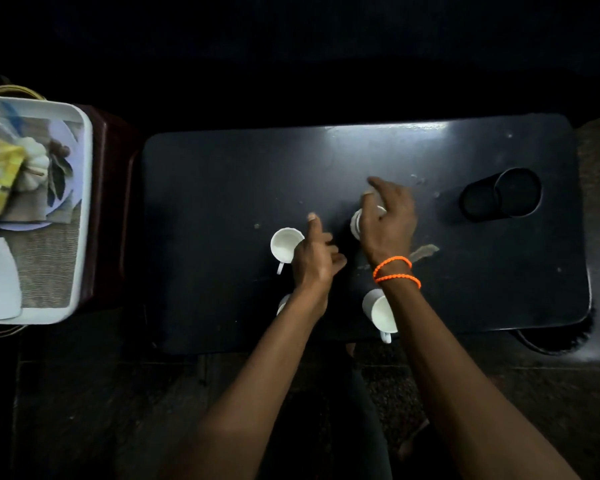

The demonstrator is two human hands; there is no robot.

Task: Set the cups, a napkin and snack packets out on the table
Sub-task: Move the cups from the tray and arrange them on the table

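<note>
Right hand (387,220) fingers spread over far-right cup (357,225), apparently gripping; left hand (314,258) loose, empty, beside far-left cup (284,245).

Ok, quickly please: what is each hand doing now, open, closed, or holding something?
Left hand: loosely open, holds nothing, beside a white cup.
Right hand: fingers spread over another white cup; actual grip cannot be told.

Four white cups (284,245) on the table, one tray (84,216), one black holder (499,199), two hands (314,259).
</note>
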